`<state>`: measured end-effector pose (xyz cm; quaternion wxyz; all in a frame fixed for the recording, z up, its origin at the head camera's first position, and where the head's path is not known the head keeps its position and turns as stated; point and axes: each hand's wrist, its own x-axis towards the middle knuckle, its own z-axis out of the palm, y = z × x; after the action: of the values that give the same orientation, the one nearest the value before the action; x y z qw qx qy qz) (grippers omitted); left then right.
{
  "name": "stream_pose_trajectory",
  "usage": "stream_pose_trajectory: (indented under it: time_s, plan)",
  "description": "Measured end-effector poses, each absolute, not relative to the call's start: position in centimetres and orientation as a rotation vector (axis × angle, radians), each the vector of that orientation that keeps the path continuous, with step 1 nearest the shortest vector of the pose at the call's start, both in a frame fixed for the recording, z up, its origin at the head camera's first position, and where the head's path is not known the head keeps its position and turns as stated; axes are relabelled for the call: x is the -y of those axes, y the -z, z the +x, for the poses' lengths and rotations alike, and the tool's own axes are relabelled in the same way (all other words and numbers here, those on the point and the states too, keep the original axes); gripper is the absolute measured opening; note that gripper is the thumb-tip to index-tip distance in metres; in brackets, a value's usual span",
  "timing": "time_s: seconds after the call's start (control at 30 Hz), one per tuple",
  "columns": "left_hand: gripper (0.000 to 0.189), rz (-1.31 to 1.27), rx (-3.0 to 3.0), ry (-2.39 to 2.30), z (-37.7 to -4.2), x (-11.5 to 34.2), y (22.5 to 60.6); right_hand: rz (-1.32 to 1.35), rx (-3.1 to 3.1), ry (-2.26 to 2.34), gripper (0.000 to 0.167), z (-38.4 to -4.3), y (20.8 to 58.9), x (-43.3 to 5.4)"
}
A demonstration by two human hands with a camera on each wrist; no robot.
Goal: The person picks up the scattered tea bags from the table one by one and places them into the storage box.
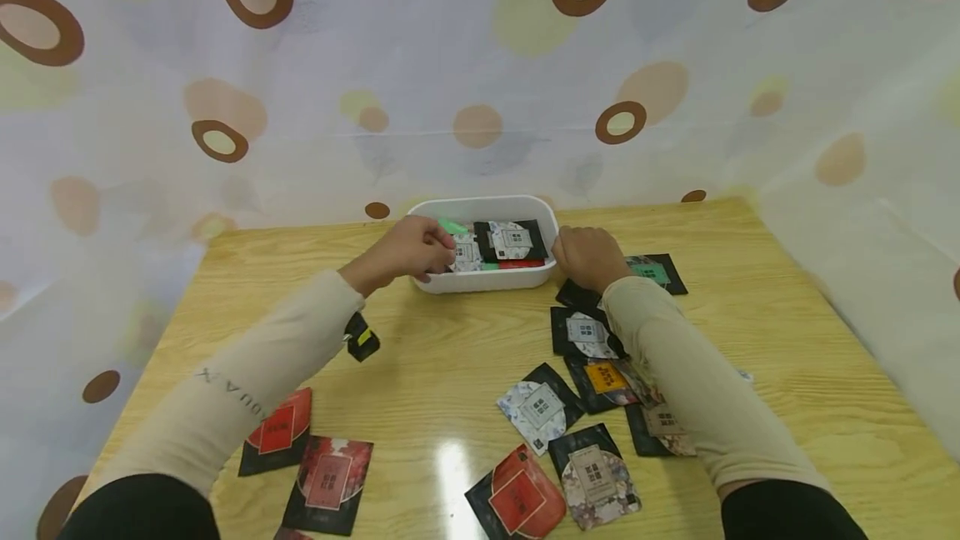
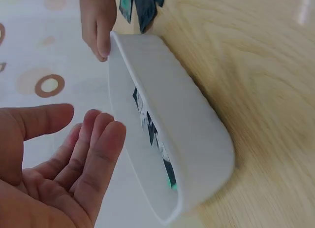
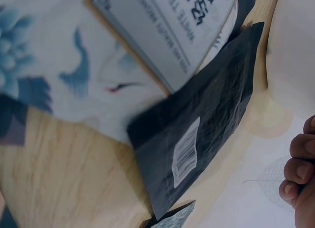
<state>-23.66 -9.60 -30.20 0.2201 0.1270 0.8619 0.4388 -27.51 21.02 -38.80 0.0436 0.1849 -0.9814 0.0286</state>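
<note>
A white plastic basket [image 1: 487, 282] stands at the table's back edge with several sachets [image 1: 513, 242] inside; their printed labels and black edges show. My left hand [image 1: 416, 250] hovers over the basket's left end. In the left wrist view this hand [image 2: 64, 164] has thumb and fingers apart and holds nothing. The right hand [image 1: 588, 257] grips the basket's right end, its thumb at the rim in the left wrist view. Curled fingers of that hand [image 3: 301, 164] appear at the edge of the right wrist view. Below it lie a black sachet [image 3: 197, 124] with a barcode and a white tea sachet [image 3: 133, 41].
More sachets spread over the right side of the wooden table, among them a floral one [image 1: 596, 477] and a red one [image 1: 517, 498]. At the left front lie red-and-black sachets [image 1: 327, 486]. A patterned cloth [image 1: 480, 65] hangs behind the table.
</note>
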Motion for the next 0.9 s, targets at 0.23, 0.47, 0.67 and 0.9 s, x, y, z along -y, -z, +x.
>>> stream_pose_trajectory:
  time_s: [0.23,0.47,0.67,0.9]
  plan:
    - [0.022,0.342,-2.399,-0.906,-18.7,14.6,30.9,0.565,2.992,-0.090,0.036,-27.5,38.7,-21.4]
    - [0.022,0.274,-2.438,-0.614,-14.6,17.3,32.3,0.555,2.960,-0.092,0.036,-27.5,38.7,-21.7]
    - [0.037,0.261,-2.471,-0.309,-11.5,18.2,33.4,0.560,2.974,-0.107,0.036,-27.4,38.5,-21.7]
    - [0.049,0.211,-2.442,-0.130,-10.1,18.6,34.8,0.546,2.980,-0.105,0.035,-27.6,38.5,-21.7]
